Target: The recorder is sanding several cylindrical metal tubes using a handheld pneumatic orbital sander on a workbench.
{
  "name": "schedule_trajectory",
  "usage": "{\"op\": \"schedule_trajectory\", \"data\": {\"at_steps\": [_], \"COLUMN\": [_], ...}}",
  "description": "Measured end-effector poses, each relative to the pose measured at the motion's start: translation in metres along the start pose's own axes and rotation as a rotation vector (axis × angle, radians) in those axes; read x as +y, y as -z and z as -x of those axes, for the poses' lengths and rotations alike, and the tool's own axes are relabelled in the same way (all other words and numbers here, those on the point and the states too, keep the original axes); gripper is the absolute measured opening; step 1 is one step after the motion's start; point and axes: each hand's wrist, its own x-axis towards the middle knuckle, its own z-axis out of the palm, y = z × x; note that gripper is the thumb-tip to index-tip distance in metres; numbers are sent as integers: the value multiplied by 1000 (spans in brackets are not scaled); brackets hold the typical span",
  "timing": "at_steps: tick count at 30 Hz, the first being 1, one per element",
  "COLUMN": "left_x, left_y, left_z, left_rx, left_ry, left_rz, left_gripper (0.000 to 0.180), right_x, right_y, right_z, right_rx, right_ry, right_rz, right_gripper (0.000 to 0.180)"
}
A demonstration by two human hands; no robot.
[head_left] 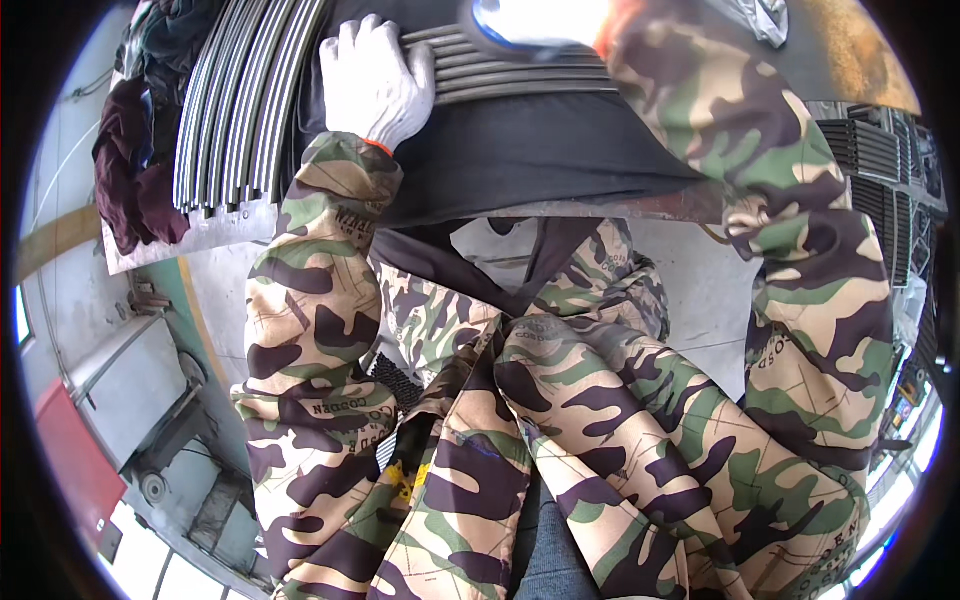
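Head view: upper-centre rods (pixel 520 78) seemingly mid-handling, remainder unclear; left hand (pixel 375 88) fingers slightly apart, right hand (pixel 555 20) fingers: can't tell.

Dark capital lettering is printed over my camouflage jacket (pixel 640 410), the same word recurring. On my left sleeve (pixel 315 300) I see it near the cuff, broken by a fold, and again lower down in stacked lines. On my right sleeve (pixel 800 225) it runs at a slant. More sits at the jacket's lower right, with fainter print on its front. Small dark marks on the pale sheet edge (pixel 150 252) are too tiny for me to read.
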Motion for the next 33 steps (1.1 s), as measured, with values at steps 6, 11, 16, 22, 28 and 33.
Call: {"op": "schedule_trajectory", "data": {"at_steps": [6, 11, 16, 22, 28, 33], "left_x": [1, 8, 12, 15, 12, 11], "left_y": [5, 6, 11, 16, 13, 16], "left_z": [-2, 10, 13, 14, 8, 11], "left_rx": [-11, 4, 12, -81, -14, -79], "left_ry": [3, -29, -38, 4, -48, 7], "left_rz": [-68, -149, -132, -138, -104, -126], "left_gripper": [40, 49, 46, 45, 45, 45], "right_x": [-12, 12, 2, 16, 48, 31], "right_y": [17, 1, 17, 20, 13, 23], "right_z": [15, 12, 35, 33, 51, 76], "right_rx": [-135, -3, -33, -79, -4, -68], "right_ry": [-10, -26, 17, -53, -61, 30], "right_rz": [-70, -6, -31, -14, 36, 4], "right_gripper": [30, 28, 29, 29, 27, 27]}}
